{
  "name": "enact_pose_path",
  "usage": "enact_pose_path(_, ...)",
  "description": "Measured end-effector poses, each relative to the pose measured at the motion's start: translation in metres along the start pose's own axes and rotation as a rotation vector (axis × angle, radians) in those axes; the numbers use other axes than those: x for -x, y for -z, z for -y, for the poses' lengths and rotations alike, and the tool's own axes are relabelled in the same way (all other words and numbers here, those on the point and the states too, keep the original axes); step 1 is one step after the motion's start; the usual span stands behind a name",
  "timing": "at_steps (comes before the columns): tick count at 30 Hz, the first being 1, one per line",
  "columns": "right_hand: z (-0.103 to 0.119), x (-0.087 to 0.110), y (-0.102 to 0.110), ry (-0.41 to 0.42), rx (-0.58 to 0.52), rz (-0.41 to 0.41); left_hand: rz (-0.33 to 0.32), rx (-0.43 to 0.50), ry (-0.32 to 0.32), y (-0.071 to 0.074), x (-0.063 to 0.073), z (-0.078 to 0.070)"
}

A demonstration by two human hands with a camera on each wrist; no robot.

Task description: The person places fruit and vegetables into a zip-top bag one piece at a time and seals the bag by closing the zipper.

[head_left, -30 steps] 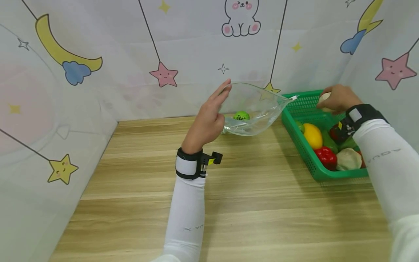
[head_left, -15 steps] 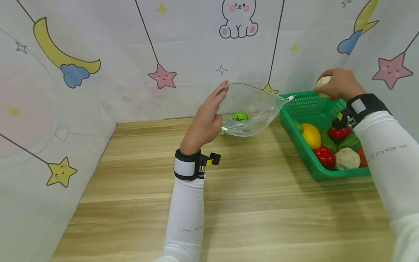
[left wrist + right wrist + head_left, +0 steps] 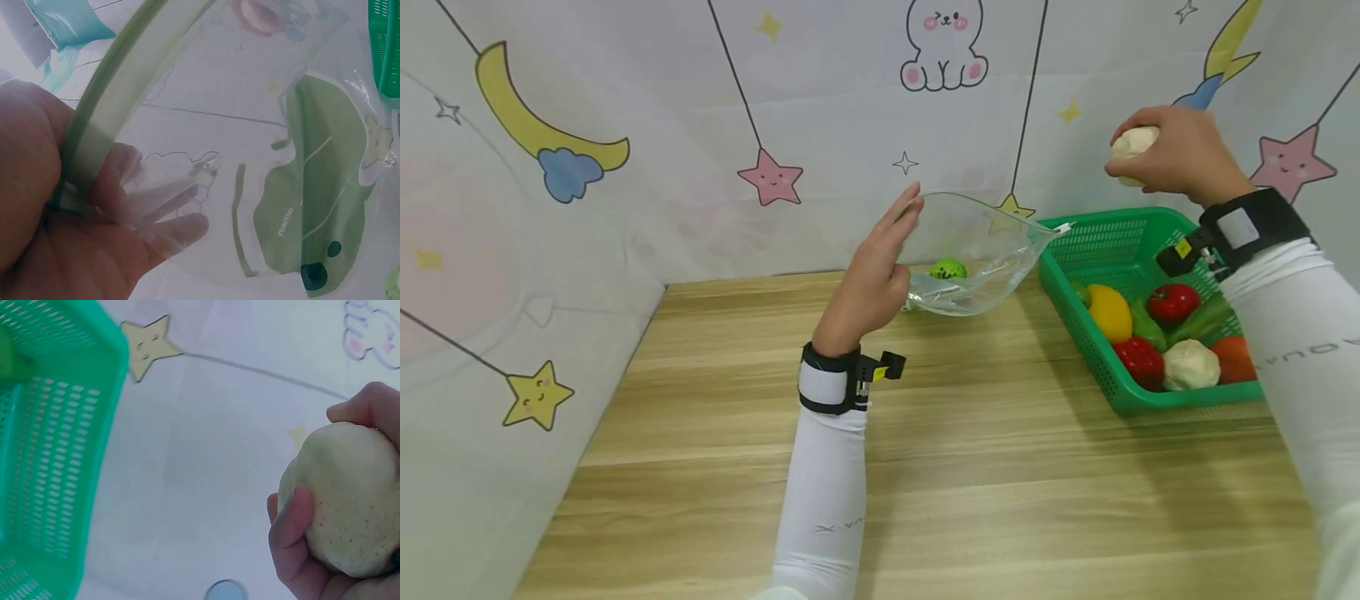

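In the head view my left hand (image 3: 871, 279) is raised at the back middle of the table, holding the rim of a clear zip bag (image 3: 977, 296), whose mouth gapes. The left wrist view shows the bag's green zip strip (image 3: 103, 106) between thumb and fingers, and a green print on the film. My right hand (image 3: 1180, 154) grips a pale, lumpy, round vegetable (image 3: 350, 500) with brown specks, its fingers curled round it. That hand is above the back of the green basket (image 3: 1078, 358). A bright green, dark-marked round thing (image 3: 948, 268) shows through the bag.
Inside the basket lie a yellow vegetable (image 3: 1109, 313), red peppers (image 3: 1138, 362), a tomato (image 3: 1173, 303), green vegetables, an orange one (image 3: 1231, 360) and another pale lumpy one (image 3: 1191, 365). A printed cloth wall (image 3: 842, 108) stands behind the wooden table (image 3: 722, 400).
My right hand has risen out of the basket with the pale vegetable, uncovering the tomato below. The left hand and the bag have hardly moved.
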State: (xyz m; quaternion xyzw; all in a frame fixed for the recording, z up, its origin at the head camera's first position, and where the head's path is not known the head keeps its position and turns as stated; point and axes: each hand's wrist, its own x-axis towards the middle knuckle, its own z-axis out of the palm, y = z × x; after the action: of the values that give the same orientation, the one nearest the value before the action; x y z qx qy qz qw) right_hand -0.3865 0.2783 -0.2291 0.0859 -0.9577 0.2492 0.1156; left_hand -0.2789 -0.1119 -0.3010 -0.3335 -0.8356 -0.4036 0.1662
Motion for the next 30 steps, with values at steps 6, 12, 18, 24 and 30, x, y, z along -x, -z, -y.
enact_pose_path(6, 0.033, 0.006, 0.009, 0.071, -0.013, -0.076, 0.003, -0.002, 0.000, 0.001, -0.001, 0.001)
enact_pose_path(12, 0.067, 0.019, 0.014, 0.130, 0.029, -0.123, -0.001, -0.002, -0.010, 0.000, 0.000, 0.002)
enact_pose_path(18, 0.104, 0.041, 0.015, 0.222, 0.071, -0.153, 0.001, -0.009, -0.005, 0.001, 0.000, 0.002)
enact_pose_path(24, 0.130, 0.058, 0.011, 0.349, 0.063, -0.182, -0.001, 0.002, 0.000, 0.001, 0.000, 0.002)
enact_pose_path(30, 0.146, 0.070, 0.005, 0.461, 0.061, -0.175, 0.002, 0.011, 0.004, 0.000, 0.000, 0.002)
